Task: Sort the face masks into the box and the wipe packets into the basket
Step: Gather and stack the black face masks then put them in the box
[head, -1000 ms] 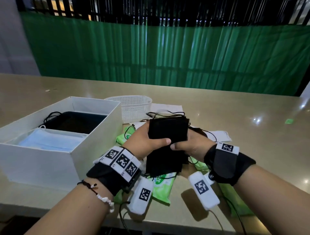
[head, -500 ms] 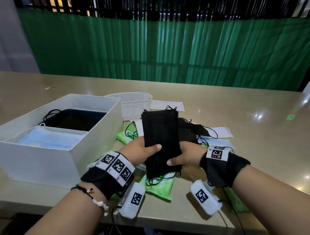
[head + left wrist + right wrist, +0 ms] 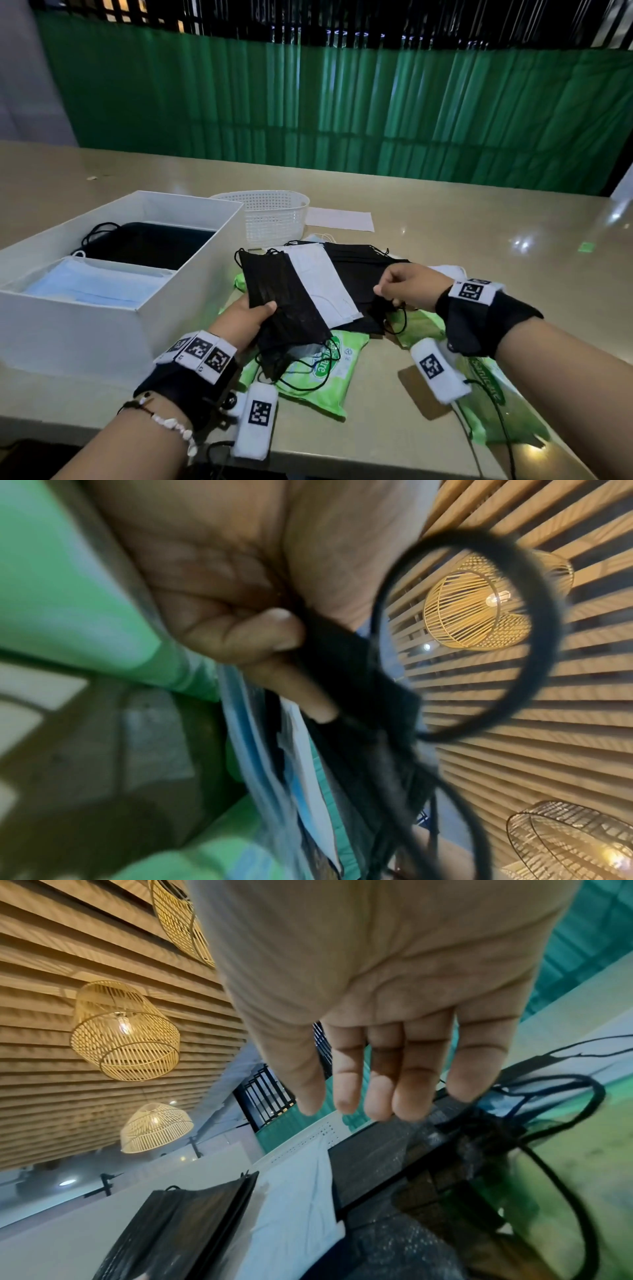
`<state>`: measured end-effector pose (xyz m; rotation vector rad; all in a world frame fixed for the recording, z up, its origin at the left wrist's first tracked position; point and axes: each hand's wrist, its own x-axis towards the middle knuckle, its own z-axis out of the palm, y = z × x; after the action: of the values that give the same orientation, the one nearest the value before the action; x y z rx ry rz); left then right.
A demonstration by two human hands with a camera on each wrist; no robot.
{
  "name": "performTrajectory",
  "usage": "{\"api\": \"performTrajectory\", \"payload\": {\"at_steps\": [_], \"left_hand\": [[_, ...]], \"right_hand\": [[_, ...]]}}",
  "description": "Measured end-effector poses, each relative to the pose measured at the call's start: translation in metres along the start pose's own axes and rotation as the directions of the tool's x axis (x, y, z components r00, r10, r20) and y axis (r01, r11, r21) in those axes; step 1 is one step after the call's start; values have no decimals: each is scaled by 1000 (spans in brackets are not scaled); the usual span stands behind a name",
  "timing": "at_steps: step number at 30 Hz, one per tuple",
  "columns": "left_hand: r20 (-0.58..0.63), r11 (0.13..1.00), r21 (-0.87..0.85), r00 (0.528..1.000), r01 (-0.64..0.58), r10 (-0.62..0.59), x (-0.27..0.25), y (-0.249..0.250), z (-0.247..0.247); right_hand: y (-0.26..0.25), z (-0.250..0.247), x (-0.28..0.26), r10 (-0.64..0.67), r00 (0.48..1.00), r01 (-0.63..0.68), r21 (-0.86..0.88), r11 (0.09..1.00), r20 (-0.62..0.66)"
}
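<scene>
Wipe packet (image 3: pixel 317 371), partly legible "care".

We can read very little: white lettering on a dark green oval on the front of the green wipe packet (image 3: pixel 317 371) near the table's front edge ends in "are", its first letters hidden under black mask loops. A second green wipe packet (image 3: pixel 496 404) at the front right shows pale lettering, too stretched for us to read. The black-and-white square code tags on the wrist bands (image 3: pixel 205 353) carry patterns, no words
</scene>
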<state>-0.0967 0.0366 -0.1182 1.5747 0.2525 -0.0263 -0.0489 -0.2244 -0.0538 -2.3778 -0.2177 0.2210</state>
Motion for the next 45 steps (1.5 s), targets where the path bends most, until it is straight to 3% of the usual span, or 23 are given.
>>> {"api": "performTrajectory", "payload": {"at_steps": [8, 13, 17, 21, 27, 32, 36, 38, 41, 45], "left_hand": [[48, 998, -61, 999, 17, -14, 4, -6, 0], [50, 996, -91, 999, 2, 2, 5, -7, -3], [45, 992, -122, 999, 10, -5, 7, -10, -5], [39, 987, -158, 999, 32, -26, 10, -13, -6], [26, 983, -176, 998, 55, -51, 6, -9, -1], [-8, 992, -117, 999, 46, -48, 7, -1, 1], [2, 991, -132, 1000, -7, 8, 11, 20, 10], [18, 976, -217, 999, -24, 29, 15, 34, 19], [54, 974, -227, 998, 3, 10, 21, 45, 35], [64, 980, -174, 994, 93, -83, 32, 32, 47]], "right_hand": [[-25, 13, 13, 175, 961, -158, -96, 983, 215], [-35, 35, 30, 214, 950, -151, -264, 953, 229], [-40, 43, 34, 204, 946, -148, -228, 963, 251], [-38, 52, 29, 157, 954, -161, -8, 987, 257], [-36, 63, 22, 130, 986, -148, 187, 971, 105], [-35, 45, 12, 103, 983, -58, 272, 960, -154], [-12, -15, 1, 206, 877, 15, 453, 891, -435], [9, -47, -5, 293, 822, 43, 567, 822, -488], [49, -75, -15, 395, 797, -113, 530, 840, -456], [91, -80, -32, 468, 828, -450, 131, 883, -308]]}}
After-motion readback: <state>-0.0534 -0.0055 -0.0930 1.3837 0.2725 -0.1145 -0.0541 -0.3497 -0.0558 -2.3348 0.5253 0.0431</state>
